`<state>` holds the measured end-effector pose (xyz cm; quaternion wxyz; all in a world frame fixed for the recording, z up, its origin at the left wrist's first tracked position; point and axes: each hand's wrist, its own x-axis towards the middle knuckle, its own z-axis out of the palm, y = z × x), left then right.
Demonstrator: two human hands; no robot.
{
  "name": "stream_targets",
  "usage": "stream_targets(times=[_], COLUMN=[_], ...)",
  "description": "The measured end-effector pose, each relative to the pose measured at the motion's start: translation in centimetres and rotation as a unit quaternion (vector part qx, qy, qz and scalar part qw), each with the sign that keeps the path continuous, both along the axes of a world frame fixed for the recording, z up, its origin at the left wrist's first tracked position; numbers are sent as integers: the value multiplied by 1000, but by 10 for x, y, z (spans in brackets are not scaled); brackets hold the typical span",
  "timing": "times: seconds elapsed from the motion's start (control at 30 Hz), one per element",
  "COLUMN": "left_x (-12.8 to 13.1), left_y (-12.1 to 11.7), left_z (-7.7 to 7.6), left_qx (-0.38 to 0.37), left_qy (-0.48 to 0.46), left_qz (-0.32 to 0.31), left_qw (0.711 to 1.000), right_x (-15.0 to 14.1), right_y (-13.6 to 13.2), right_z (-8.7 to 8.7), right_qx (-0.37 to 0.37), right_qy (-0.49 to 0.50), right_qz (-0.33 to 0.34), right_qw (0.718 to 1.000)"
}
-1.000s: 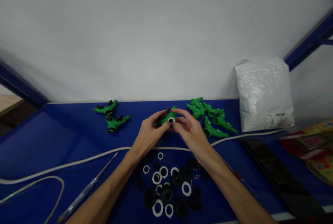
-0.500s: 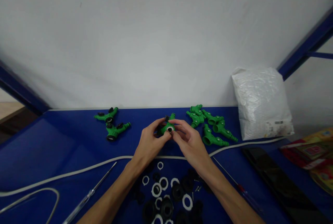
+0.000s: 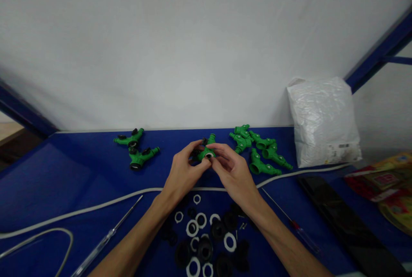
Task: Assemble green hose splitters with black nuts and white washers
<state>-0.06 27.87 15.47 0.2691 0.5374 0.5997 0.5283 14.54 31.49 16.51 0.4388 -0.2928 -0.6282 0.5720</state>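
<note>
Between both hands, above the blue table, is a green Y-shaped hose connector (image 3: pixel 210 139) with a black valve knob and a white ring in its near opening. My left hand (image 3: pixel 186 167) is closed around its left side, thumb at the opening. From the right, my right hand (image 3: pixel 230 165) grips it too, its thumb by the same opening and fingers curled behind. To the left lie two green connectors (image 3: pixel 143 156) fitted with black knobs and black collars. On the right is a group of several plain green connectors (image 3: pixel 264 167) without black parts.
White rings (image 3: pixel 229 242) and black collars (image 3: pixel 205 249) lie scattered between my forearms. Screwdrivers lie at left (image 3: pixel 106 240) and right (image 3: pixel 299 229). A pale cable (image 3: pixel 96 208) crosses the table. A white plastic package (image 3: pixel 325 122) leans on the wall, near a long black object (image 3: pixel 347 225).
The held connector has tipped a little, so its white ring shows less and its far arm shows more. Both hands keep their grip. The whole view has shifted slightly.
</note>
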Motion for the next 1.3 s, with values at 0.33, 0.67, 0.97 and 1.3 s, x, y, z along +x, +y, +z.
stream_targets(times=[0.33,0.67,0.97,1.3], left_x=[-1,4,4,-6], left_y=[-1,-2,-4,2], left_z=[2,4,10,6], left_qx=[2,1,-9,2], left_qy=[-6,-5,-15,-85], left_qz=[-11,-4,-7,-56], left_qw=[1000,1000,1000,995], right_x=[1,-1,2,5], right_y=[-1,-5,-4,0], right_z=[0,2,4,2], right_qx=[4,31,34,-4], right_qy=[2,-10,-23,-10], right_qz=[-8,-43,-26,48], right_qw=[1000,999,999,999])
